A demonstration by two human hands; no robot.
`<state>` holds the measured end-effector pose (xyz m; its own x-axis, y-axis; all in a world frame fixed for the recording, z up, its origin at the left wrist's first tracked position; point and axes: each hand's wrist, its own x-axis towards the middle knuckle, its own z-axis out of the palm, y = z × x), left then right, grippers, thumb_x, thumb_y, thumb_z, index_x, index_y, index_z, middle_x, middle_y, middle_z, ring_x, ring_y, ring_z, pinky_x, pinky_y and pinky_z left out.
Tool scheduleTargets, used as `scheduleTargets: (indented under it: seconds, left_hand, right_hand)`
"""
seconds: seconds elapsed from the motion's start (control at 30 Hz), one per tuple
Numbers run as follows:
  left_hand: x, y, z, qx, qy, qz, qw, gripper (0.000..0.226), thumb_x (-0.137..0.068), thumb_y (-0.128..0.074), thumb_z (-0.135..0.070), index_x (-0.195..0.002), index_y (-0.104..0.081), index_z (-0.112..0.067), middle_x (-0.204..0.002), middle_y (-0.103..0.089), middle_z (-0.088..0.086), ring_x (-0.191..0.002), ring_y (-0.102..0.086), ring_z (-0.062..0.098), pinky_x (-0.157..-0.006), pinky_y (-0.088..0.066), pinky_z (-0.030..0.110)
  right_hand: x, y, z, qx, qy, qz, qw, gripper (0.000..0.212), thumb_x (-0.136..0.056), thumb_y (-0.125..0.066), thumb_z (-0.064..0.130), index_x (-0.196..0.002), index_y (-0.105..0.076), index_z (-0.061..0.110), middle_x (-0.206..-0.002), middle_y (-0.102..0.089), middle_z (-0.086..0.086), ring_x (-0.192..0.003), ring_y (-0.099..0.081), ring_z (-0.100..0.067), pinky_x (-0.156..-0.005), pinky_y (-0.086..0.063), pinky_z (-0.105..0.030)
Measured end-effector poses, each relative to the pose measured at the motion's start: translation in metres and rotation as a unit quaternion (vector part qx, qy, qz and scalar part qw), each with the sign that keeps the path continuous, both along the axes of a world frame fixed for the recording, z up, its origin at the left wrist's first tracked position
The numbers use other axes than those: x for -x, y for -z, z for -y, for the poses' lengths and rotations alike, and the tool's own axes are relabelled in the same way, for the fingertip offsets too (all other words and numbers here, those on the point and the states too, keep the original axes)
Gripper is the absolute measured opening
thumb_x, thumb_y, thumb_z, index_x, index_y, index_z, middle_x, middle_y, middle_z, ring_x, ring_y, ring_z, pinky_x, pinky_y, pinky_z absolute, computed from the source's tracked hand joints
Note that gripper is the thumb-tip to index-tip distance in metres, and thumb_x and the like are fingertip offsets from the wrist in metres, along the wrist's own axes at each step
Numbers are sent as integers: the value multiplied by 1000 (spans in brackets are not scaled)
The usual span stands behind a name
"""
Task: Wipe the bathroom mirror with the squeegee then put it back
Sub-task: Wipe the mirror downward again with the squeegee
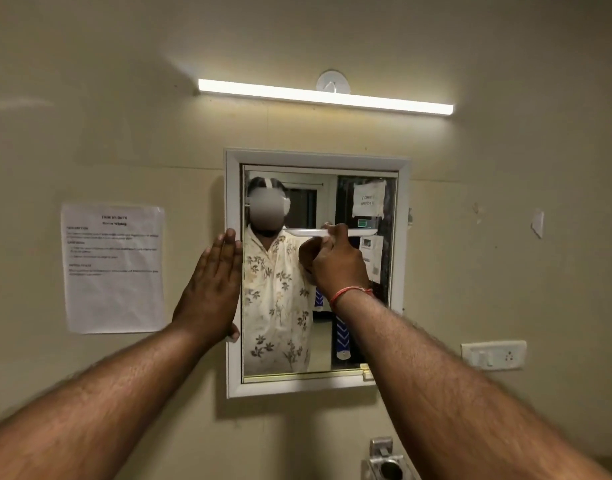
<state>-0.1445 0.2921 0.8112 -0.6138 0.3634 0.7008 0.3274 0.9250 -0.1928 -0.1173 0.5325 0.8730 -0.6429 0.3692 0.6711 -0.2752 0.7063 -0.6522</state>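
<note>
Wiping step underway: right hand (335, 263) grip closed around squeegee (332, 232) handle, blade horizontal just above grip, against mirror (287, 306) glass about upper-middle. Left hand (211, 289) flat, fingers extended, holding nothing, braced on frame left of grip. Next move likely steady downward pull, blade kept flush; return to storage not yet started.

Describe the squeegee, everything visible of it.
The squeegee is white and looks like plastic. Only its long, thin blade bar shows, lying level across the mirror at about mid-height, on the right part of the glass. The right hand is closed around its middle from below, hiding the handle. The bar seems pressed to the glass, though contact cannot be confirmed. Its left end reaches toward the reflected person.
</note>
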Motion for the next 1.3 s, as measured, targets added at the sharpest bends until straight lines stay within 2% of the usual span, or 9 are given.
scheduleTargets:
  seconds: [0.2,0.3,0.47,0.6,0.83,1.03,1.13,1.23,1.3]
  left_hand:
    - [-4,39,-5,0,8,2,1000,189,-42,-113,-47,-172,15,4,-180,26,26,-170,18,43,-139,-13,57]
    - [-5,56,-6,0,3,9,1000,188,-43,-113,-47,-172,16,4,-180,26,26,-170,18,43,-139,-14,57]
    - [-3,84,-5,-11,16,26,999,184,-43,-114,-33,-173,11,4,-182,22,25,-171,15,43,-139,-15,58]
    - [-5,101,-7,-7,9,41,999,182,-46,-114,-35,-172,12,4,-181,24,24,-170,16,42,-139,-11,56]
    - [-11,110,-14,-2,0,51,999,186,-48,-114,-39,-171,21,1,-180,27,26,-170,19,43,-139,-9,58]
    - [-21,106,-4,54,-38,49,997,179,-49,-110,-54,-172,6,6,-181,20,30,-170,12,46,-139,-11,60]
    - [-25,93,4,83,-53,36,994,175,-43,-109,-59,-172,-12,8,-182,-2,32,-170,-5,48,-137,-12,64]
    - [-25,68,10,63,-37,18,997,175,-30,-111,-58,-170,-29,7,-177,-26,29,-166,-22,48,-135,-19,66]
    - [-24,45,13,54,-28,-5,998,175,-34,-110,-61,-172,-25,6,-182,-13,28,-170,-13,45,-135,-20,64]
  right_hand:
    - [1,70,6,-9,-1,21,1000,35,-111,-35,43,-145,-33,49,-97,-73,-6,-82,-73,-28,-75,-64,-53]
    - [-2,105,7,-13,12,54,998,40,-112,-37,42,-151,-30,48,-92,-72,-6,-81,-73,-29,-75,-64,-52]
    - [-15,190,-4,3,16,129,991,39,-110,-41,40,-149,-34,47,-99,-74,-17,-90,-72,-41,-78,-60,-51]
    - [-25,253,-9,19,21,200,979,39,-112,-36,44,-150,-32,46,-109,-75,-16,-95,-73,-39,-83,-60,-49]
    - [-24,245,-11,9,24,246,969,38,-111,-38,41,-149,-34,42,-113,-72,-16,-99,-71,-37,-87,-60,-48]
    - [-29,212,-16,15,-11,323,946,50,-105,-44,33,-155,-39,31,-135,-66,-15,-119,-66,-35,-102,-55,-44]
    - [-43,202,-19,-22,-19,364,931,46,-101,-48,27,-146,-48,25,-138,-66,-13,-123,-65,-34,-104,-53,-40]
    - [-56,188,-23,-22,-1,339,941,40,-97,-49,23,-137,-55,25,-132,-70,-13,-120,-68,-34,-101,-55,-39]
    - [-62,164,-27,-29,5,280,959,35,-99,-46,23,-132,-57,26,-125,-73,-12,-113,-70,-34,-96,-56,-42]
